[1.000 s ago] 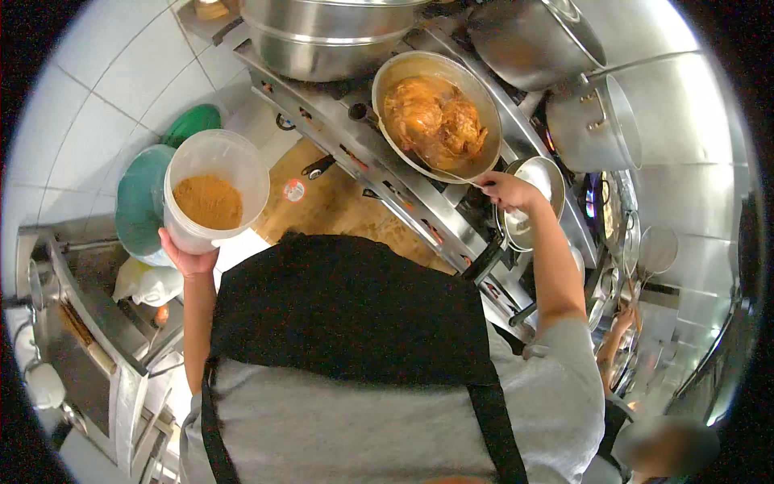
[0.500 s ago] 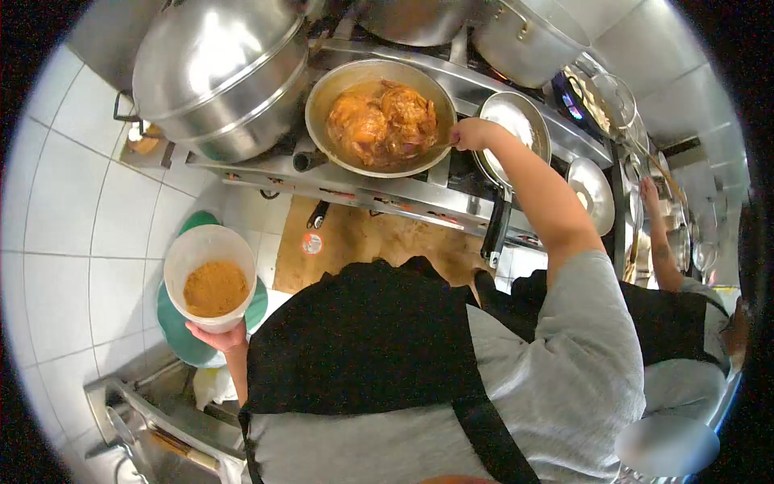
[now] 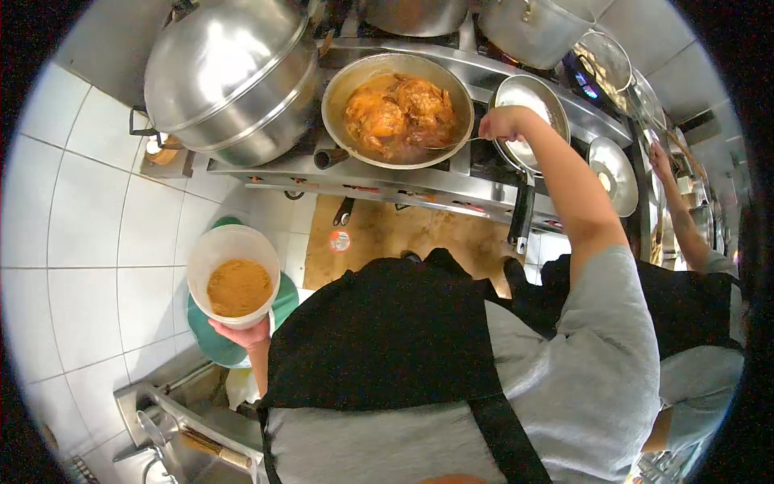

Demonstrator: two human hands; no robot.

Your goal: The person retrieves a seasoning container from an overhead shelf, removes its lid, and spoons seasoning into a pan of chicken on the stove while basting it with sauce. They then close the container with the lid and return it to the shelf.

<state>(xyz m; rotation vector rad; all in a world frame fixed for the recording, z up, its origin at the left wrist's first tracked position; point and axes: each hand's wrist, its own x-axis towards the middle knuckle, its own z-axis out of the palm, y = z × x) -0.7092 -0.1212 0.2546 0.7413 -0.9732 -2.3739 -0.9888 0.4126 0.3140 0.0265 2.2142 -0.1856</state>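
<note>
My left hand (image 3: 244,331) grips a white plastic tub (image 3: 198,266) from below, and brown powder (image 3: 239,288) lies inside it. Over the stove, my right hand (image 3: 505,124) is closed around a thin metal utensil (image 3: 459,144) whose far end dips into the pan; its tip is hidden in the sauce. The wide pan (image 3: 330,113) holds browned meat, apparently two whole chickens (image 3: 401,117), in reddish sauce. A smaller pan (image 3: 556,109) with a white inside sits just right of it, beneath my right hand.
A big domed steamer pot (image 3: 234,77) stands left of the pan. Tall pots (image 3: 536,32) are at the back of the stove (image 3: 363,184). Black pan handles (image 3: 522,211) stick out over its front edge. At right, a co-worker's arm (image 3: 681,218) reaches forward. A sink (image 3: 149,395) lies lower left.
The whole view has shifted, so most things appear farther right. My right hand stays beside the wide pan, with more of the utensil's handle showing. The tub stays in my left hand.
</note>
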